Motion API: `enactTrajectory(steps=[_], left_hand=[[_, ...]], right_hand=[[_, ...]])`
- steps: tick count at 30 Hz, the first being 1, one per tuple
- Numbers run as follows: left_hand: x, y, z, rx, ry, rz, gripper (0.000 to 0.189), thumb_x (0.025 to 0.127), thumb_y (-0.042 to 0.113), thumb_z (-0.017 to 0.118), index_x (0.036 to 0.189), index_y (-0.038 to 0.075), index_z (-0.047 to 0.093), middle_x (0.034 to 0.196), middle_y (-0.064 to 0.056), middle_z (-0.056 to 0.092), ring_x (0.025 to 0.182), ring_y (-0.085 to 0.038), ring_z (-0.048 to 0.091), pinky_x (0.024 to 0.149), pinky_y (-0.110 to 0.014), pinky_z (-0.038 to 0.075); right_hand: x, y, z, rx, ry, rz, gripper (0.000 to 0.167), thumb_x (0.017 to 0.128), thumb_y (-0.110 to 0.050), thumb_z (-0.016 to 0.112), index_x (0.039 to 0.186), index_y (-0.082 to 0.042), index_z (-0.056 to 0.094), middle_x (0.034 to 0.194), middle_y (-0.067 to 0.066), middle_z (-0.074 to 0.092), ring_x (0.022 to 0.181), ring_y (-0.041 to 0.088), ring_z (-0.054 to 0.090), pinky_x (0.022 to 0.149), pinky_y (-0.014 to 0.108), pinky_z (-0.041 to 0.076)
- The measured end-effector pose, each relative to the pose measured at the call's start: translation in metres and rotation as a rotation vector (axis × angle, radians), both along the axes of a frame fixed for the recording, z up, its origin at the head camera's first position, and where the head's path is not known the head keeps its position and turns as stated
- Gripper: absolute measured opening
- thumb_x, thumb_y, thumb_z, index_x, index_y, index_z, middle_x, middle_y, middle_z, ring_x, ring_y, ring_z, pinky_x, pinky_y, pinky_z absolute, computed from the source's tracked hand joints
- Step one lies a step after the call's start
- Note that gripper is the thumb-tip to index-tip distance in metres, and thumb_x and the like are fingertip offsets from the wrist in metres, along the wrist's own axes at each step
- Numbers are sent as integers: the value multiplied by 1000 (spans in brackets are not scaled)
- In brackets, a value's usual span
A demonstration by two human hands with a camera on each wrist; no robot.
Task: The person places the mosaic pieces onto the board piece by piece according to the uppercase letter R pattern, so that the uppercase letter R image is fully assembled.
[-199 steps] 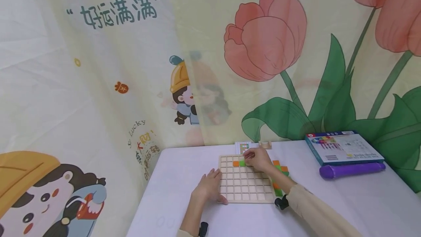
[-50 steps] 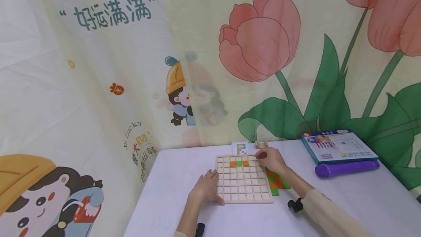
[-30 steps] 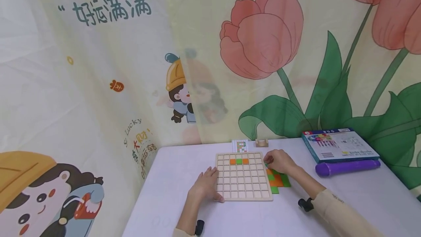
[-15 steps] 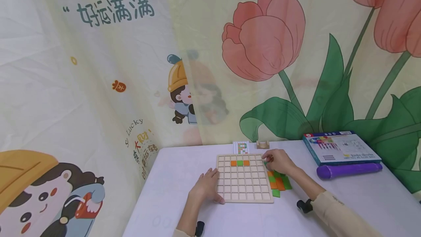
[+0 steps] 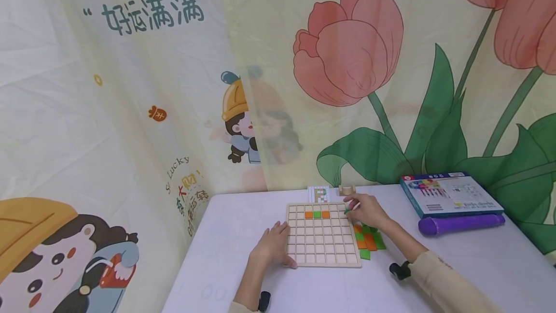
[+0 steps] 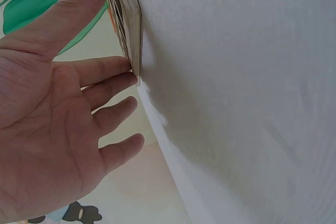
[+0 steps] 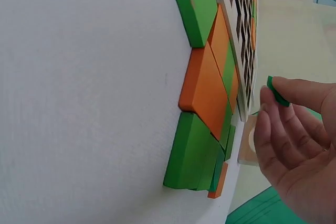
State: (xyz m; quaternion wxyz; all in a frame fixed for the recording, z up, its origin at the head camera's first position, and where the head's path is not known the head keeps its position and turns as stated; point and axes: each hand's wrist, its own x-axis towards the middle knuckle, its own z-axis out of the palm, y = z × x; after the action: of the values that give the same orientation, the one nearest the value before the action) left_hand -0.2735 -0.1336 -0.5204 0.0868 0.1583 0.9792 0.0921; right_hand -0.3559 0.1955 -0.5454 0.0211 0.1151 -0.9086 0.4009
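Note:
A wooden grid board (image 5: 321, 245) lies on the table, with an orange, a green and another orange tile side by side in a row near its far edge. My left hand (image 5: 271, 246) rests against the board's left side, thumb at the near left corner; in the left wrist view the fingers (image 6: 107, 116) are fairly straight, some touching the board edge. Thumb and fingertips of my right hand (image 5: 367, 211) pinch a small green tile (image 7: 278, 92) just beyond the board's right edge. Below that hand lies a pile of loose green and orange tiles (image 5: 369, 241).
Behind the board are a pattern card (image 5: 320, 194) and a small wooden holder (image 5: 347, 191). A flat printed box (image 5: 451, 194) and a purple cylindrical case (image 5: 460, 224) lie at the right. A printed curtain (image 5: 269, 86) hangs behind the table.
A second orange tile now shows on the board, right of the green one. My right hand left the board, went right towards the pile, and has come slightly left pinching a green tile. Left hand stays.

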Motion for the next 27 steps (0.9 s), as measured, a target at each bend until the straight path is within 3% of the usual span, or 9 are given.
enactTrajectory(steps=[7, 18, 27], left_hand=[[0, 0, 2, 7, -9, 6, 113, 60, 44, 100, 151, 0, 51, 160, -15, 46, 153, -34, 36, 124, -55, 32], [-2, -1, 1, 9, -6, 5, 113, 61, 46, 100, 152, 0, 50, 161, -15, 45, 153, -34, 35, 124, -55, 31], [-2, -1, -1, 10, -8, -6, 114, 60, 48, 99, 152, 0, 50, 161, -15, 45, 153, -34, 35, 123, -56, 32]], right_hand=[[0, -4, 0, -11, 31, 13, 40, 79, -7, 89, 116, -3, 74, 81, -3, 68, 74, 15, 61, 66, 28, 52], [-4, -12, 3, -69, -11, -4, 45, 82, -7, 87, 124, -2, 71, 85, -1, 69, 75, 16, 64, 64, 31, 55], [-4, -17, -1, -110, -36, 34, 35, 90, -5, 80, 123, -3, 71, 92, 0, 76, 85, 16, 70, 69, 31, 56]])
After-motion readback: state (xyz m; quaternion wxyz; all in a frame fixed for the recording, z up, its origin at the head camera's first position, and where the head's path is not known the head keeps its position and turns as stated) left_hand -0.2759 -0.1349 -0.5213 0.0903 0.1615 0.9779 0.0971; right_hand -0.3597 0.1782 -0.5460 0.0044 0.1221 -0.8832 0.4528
